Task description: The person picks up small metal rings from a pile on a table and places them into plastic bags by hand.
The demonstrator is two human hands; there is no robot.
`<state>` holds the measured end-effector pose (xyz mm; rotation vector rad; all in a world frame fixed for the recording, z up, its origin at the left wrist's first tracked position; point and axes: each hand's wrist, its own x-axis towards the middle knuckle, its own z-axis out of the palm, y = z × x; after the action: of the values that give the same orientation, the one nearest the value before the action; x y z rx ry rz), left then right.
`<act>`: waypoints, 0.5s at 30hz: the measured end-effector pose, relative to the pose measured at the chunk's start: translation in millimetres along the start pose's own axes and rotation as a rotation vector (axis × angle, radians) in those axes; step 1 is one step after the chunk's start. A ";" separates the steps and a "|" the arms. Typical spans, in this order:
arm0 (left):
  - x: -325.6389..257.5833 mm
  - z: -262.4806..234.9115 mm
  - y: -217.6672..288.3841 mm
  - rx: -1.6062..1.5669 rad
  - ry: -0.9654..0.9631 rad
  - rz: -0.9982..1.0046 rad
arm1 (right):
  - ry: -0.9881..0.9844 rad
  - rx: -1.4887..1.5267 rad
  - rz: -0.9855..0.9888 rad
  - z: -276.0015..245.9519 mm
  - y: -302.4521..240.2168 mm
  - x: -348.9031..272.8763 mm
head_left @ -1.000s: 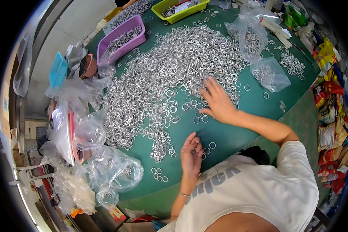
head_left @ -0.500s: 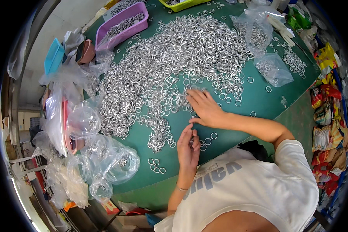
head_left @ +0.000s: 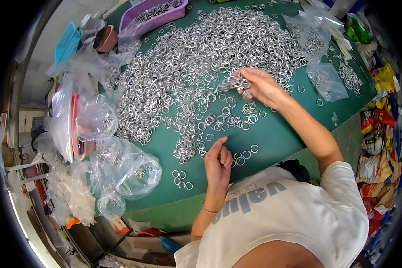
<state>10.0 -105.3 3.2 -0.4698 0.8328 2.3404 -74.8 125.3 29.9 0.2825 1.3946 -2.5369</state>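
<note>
A bunch of silver metal rings (head_left: 235, 83) sits in my right hand (head_left: 264, 88), its fingers closed around them at the near edge of a large ring pile (head_left: 228, 44). Closer to my body, my left hand (head_left: 218, 169) is half curled with the index finger pointing out; whatever lies inside its bent fingers is too hidden to name. Loose rings (head_left: 223, 119) are scattered on the green tabletop (head_left: 272, 138) between the two hands. Beside my left hand lies a short row of rings (head_left: 244, 157), and farther left is a small cluster of rings (head_left: 182, 179).
Clear plastic bags (head_left: 136, 172) crowd the table's left side, near a blue tray (head_left: 67, 42). A purple basket (head_left: 152, 20) of metal parts stands at the back. More bagged rings (head_left: 326, 82) lie at the right, with colourful packages (head_left: 374, 147) beyond the table edge.
My right hand has moved away from my left, up and to the right, and now holds a bunch of rings. More loose rings show between the hands. The whole view has shifted slightly.
</note>
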 end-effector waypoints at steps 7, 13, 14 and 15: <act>3.3 4.9 -1.7 0.007 0.125 0.022 | 0.364 -1.385 -0.708 -8.0 -6.6 -16.6; 3.2 4.5 -2.4 0.092 0.086 0.066 | -0.135 -1.564 -0.683 23.0 47.9 -45.2; 3.2 4.7 -1.9 0.098 0.087 0.066 | -0.139 -1.570 -0.657 20.9 52.0 -47.0; 2.6 3.4 -1.3 0.106 0.086 0.059 | -0.142 -1.576 -0.632 16.3 54.2 -50.3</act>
<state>8.4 -101.1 3.8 -0.5103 1.0184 2.3297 -11.7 88.8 9.0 -0.6719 3.0762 -0.9114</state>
